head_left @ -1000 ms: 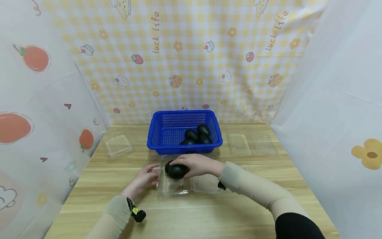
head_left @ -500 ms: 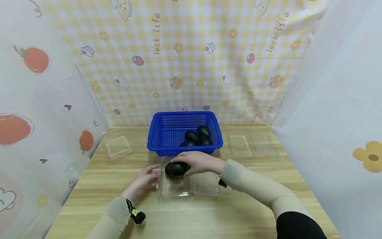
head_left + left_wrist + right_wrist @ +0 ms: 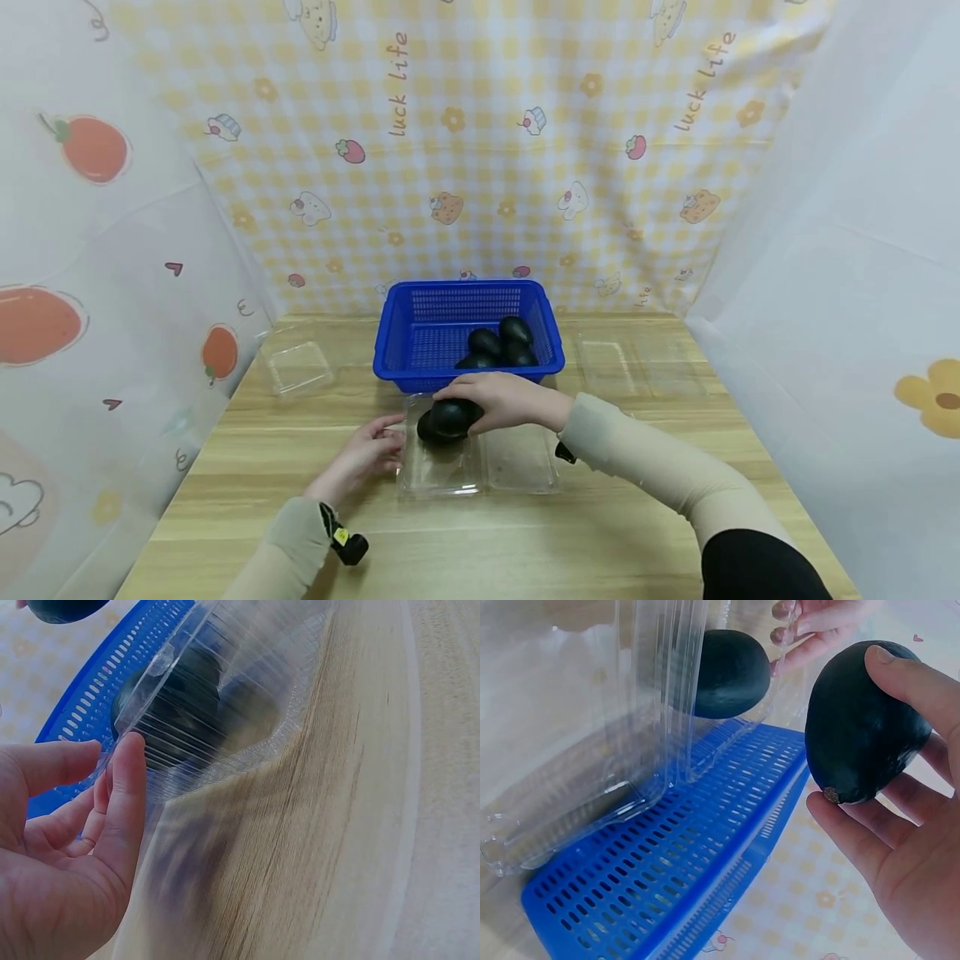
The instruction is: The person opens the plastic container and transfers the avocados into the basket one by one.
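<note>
- The right hand (image 3: 510, 398) sits at the centre of the head view, just below the blue basket (image 3: 405, 360), with its fingers and thumb curled round a dark avocado (image 3: 452, 414).
- In the right wrist view that same avocado (image 3: 862, 724) fills the upper right of the frame; the thumb lies over its top and the fingers cup it from beneath, so the grip is a firm wrap rather than a fingertip pinch.
- The held avocado hangs over the left half of the clear clamshell box (image 3: 517, 462), which lies open on the table (image 3: 525, 542) right in front of the basket.
- A second avocado (image 3: 731, 673) already lies in that box; the right wrist view shows it through the ribbed clear plastic near the top middle of the frame.
- The left hand (image 3: 363, 454) lies left of centre in the head view, fingers nearly straight and relaxed, holding nothing.
- In the left wrist view the left hand's fingertips (image 3: 126, 761) rest against the left edge of the clear box (image 3: 217, 697); the fingers are loosely extended, not clamped on it.
- More avocados (image 3: 498, 343) lie together in the right part of the basket.
- An empty clear tray (image 3: 296, 367) stands at the left of the table, and another clear box (image 3: 637, 362) lies open at the right, both well apart from the hands.
</note>
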`<move>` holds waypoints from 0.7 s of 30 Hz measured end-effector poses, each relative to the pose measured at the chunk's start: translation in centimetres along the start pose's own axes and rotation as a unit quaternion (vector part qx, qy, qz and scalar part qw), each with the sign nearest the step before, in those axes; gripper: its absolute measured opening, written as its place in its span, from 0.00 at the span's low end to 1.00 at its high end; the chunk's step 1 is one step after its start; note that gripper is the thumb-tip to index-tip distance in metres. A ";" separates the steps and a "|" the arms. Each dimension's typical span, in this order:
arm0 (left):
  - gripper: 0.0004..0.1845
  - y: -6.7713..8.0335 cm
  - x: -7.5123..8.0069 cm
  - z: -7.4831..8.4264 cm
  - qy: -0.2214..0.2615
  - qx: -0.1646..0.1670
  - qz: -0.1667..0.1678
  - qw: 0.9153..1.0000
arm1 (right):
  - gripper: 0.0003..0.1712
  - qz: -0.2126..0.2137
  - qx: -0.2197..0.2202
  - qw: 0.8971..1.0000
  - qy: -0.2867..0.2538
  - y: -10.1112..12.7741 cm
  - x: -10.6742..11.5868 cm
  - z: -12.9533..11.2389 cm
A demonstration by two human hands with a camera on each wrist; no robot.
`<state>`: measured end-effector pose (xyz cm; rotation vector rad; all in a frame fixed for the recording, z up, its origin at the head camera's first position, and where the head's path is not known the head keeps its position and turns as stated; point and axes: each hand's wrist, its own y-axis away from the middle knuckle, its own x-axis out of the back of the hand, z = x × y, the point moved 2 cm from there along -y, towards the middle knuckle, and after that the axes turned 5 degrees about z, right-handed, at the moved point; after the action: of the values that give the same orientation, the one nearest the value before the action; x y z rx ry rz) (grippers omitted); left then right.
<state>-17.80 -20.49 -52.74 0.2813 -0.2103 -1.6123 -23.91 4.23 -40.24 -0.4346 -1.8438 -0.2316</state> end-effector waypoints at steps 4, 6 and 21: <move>0.30 0.0 -0.1 -0.1 0.000 0.002 -0.002 1.000 | 0.40 0.004 0.004 1.000 -0.007 0.0 0.2 -0.1; 0.30 0.0 0.0 -0.1 0.001 0.002 -0.001 1.000 | 0.40 0.005 0.006 1.000 -0.014 -0.1 0.3 -0.2; 0.30 -0.1 0.0 -0.2 0.006 -0.005 -0.006 1.000 | 0.40 -0.007 0.003 1.000 -0.008 -0.9 0.1 0.4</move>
<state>-17.81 -20.48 -52.93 0.2843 -0.1921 -1.6239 -24.62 3.54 -40.23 -0.4200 -1.8641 -0.2326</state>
